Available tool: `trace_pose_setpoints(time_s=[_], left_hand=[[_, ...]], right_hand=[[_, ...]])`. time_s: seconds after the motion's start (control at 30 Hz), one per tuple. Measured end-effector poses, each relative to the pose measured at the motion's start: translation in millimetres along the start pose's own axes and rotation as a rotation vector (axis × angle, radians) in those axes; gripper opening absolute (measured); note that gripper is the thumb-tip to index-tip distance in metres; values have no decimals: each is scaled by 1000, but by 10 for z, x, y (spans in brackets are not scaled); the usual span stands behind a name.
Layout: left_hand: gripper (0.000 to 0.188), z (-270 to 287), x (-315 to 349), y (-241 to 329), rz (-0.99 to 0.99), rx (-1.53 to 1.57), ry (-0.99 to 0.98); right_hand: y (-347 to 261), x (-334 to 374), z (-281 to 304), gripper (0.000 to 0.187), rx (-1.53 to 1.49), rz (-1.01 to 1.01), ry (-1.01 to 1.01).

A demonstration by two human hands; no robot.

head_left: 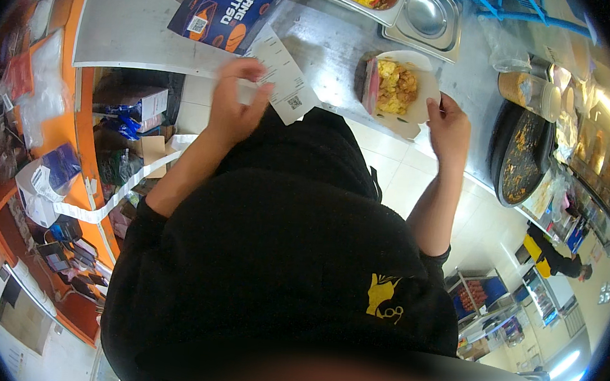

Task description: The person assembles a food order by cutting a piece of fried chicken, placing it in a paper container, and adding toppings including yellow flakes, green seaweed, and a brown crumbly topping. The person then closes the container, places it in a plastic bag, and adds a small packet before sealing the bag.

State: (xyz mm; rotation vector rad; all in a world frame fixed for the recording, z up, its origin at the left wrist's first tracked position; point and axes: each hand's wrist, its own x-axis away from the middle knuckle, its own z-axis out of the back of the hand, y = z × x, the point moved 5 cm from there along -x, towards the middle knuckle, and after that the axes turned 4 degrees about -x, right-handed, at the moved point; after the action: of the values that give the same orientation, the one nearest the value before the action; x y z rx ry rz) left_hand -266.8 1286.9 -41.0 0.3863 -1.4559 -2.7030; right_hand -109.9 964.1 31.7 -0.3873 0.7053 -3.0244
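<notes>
My right hand point(450, 127) pinches the white flap of a paper food box point(421, 103) between thumb and fingers. The box stands opened on the metal counter and holds yellow scrambled egg with browned pieces point(397, 89). Over the counter's front edge, my left hand point(237, 103) has its thumb and fingers apart beside a long white printed receipt point(285, 78). Its fingertips are at the receipt's left edge; whether they touch it I cannot tell. The receipt's lower end hangs over the edge.
A dark blue printed carton point(222, 8) lies at the back left, near metal food pans point(426, 17). On the right are a round black pan point(523, 154) and a lidded tub point(531, 94). A label printer point(40, 187) trails paper tape at left. Another person point(558, 257) stands far right.
</notes>
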Motion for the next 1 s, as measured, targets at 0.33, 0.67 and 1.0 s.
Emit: trace_pose_setpoints(time_s=[0.33, 0.67, 1.0], left_hand=[[75, -705, -249, -26, 99, -681, -343], [118, -974, -410, 757, -14, -41, -205], [125, -1513, -483, 578, 89, 144, -92]], right_hand=[[-1138, -768, 141, 25, 150, 945, 411], [-974, -1608, -383, 19, 251, 789, 206], [-190, -1709, -218, 20, -800, 207, -696]])
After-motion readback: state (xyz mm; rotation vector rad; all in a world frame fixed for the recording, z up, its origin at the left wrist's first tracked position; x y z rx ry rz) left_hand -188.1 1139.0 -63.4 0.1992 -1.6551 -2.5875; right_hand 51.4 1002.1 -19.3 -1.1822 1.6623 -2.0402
